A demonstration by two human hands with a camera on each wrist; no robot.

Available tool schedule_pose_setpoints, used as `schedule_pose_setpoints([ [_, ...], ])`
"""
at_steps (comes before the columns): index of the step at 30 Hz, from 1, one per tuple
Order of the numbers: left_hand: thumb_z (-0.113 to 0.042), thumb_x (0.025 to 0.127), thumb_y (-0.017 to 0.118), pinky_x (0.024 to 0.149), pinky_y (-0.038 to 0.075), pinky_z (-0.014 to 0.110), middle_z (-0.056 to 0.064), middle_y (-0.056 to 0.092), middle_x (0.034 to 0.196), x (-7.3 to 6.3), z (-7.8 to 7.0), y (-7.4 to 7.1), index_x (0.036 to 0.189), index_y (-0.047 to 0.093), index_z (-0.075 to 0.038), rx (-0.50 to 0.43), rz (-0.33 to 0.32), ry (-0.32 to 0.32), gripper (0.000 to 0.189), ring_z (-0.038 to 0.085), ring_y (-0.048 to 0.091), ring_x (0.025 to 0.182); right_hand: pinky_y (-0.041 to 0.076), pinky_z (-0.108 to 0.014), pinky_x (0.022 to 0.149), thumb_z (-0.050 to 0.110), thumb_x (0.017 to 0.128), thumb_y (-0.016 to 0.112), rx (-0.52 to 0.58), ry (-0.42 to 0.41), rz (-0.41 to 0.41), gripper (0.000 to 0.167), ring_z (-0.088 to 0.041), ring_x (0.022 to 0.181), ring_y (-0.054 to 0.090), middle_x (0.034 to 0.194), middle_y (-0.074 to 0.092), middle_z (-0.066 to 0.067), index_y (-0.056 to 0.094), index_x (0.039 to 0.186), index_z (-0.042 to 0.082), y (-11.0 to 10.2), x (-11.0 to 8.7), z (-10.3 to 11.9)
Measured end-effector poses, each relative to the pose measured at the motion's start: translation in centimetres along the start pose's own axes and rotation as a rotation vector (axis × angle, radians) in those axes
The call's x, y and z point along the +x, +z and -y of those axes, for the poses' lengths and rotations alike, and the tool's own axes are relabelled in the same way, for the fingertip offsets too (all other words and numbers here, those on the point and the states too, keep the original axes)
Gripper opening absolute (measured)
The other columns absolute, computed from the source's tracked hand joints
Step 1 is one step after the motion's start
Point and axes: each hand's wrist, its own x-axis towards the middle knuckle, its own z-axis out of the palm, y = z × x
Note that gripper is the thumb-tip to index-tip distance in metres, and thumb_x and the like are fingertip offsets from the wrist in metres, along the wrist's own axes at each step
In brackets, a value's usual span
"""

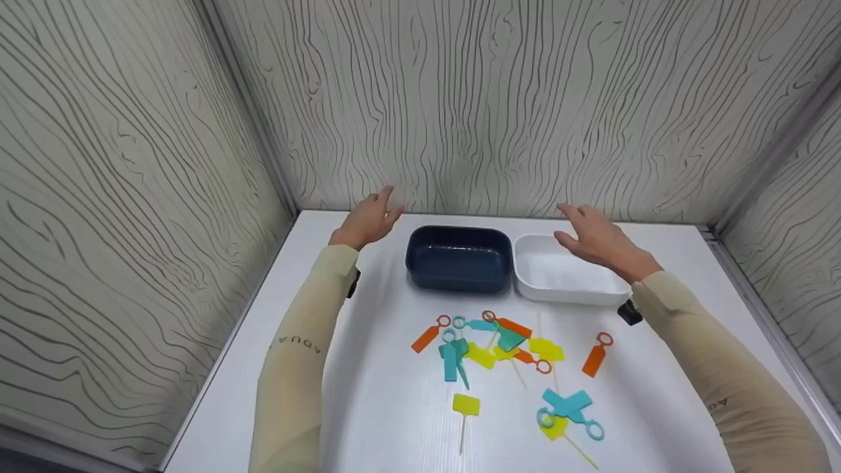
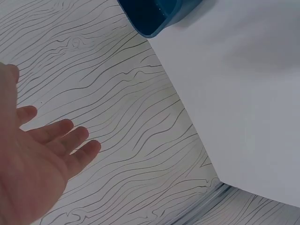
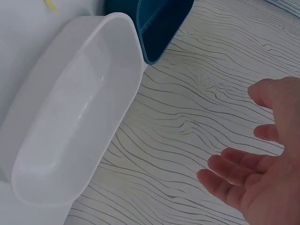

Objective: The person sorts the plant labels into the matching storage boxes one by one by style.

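At the far side of the white table (image 1: 374, 394), the dark tray (image 1: 458, 285) and the white tray (image 1: 571, 297) stand side by side, the left hand (image 1: 366, 220) in the air just left of the dark one with its fingers loosely spread and its thumb apart. The right hand (image 1: 601, 238), slightly bent fingers parted, overlaps the white tray's far right part in the head view. Nearer the person lie orange tags (image 1: 594, 361), yellow tags (image 1: 466, 404) and teal tags (image 1: 569, 402), several overlapping in a loose pile before the trays, others well apart.
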Motion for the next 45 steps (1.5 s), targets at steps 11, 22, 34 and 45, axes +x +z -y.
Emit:
schedule_pose_setpoints([
  [11,-0.049,0.105,0.032,0.114,0.035,0.047,0.016,0.042,0.152,-0.5,0.9,2.0,0.153,0.026,-0.011,-0.084,-0.026,-0.01,0.062,0.033,0.043,0.139,0.05,-0.055,0.094,0.029,0.099,0.055,0.027,-0.07,0.01,0.054,-0.039,0.115,0.059,0.131,0.055,-0.024,0.041,0.143,0.002,2.2,0.0,1.7],
  [22,-0.043,0.105,0.037,0.109,0.042,0.045,0.017,0.047,0.148,-0.5,1.6,4.0,0.152,0.028,-0.009,-0.244,-0.075,-0.015,0.059,0.029,0.051,0.133,0.054,-0.049,0.085,0.022,0.096,0.06,0.048,-0.117,0.011,0.043,-0.034,0.096,0.063,0.112,0.064,-0.021,0.052,0.132,0.001,5.0,-0.5,3.0],
  [34,-0.033,0.104,0.044,0.098,0.051,0.043,0.019,0.06,0.132,-0.4,2.4,6.9,0.149,0.034,-0.01,-0.432,-0.148,-0.087,0.051,0.028,0.062,0.12,0.053,-0.036,0.073,0.02,0.093,0.062,0.137,-0.125,0.173,0.027,-0.021,0.078,0.056,0.096,0.065,-0.011,0.06,0.115,0.005,9.3,-0.3,4.3],
  [45,-0.031,0.103,0.044,0.098,0.051,0.043,0.017,0.061,0.13,-0.6,2.6,9.8,0.146,0.038,-0.007,-0.485,-0.196,-0.108,0.049,0.028,0.062,0.119,0.054,-0.034,0.072,0.022,0.093,0.065,0.191,-0.055,0.295,0.026,-0.019,0.075,0.056,0.094,0.065,-0.008,0.06,0.113,0.006,12.5,-0.4,4.7],
])
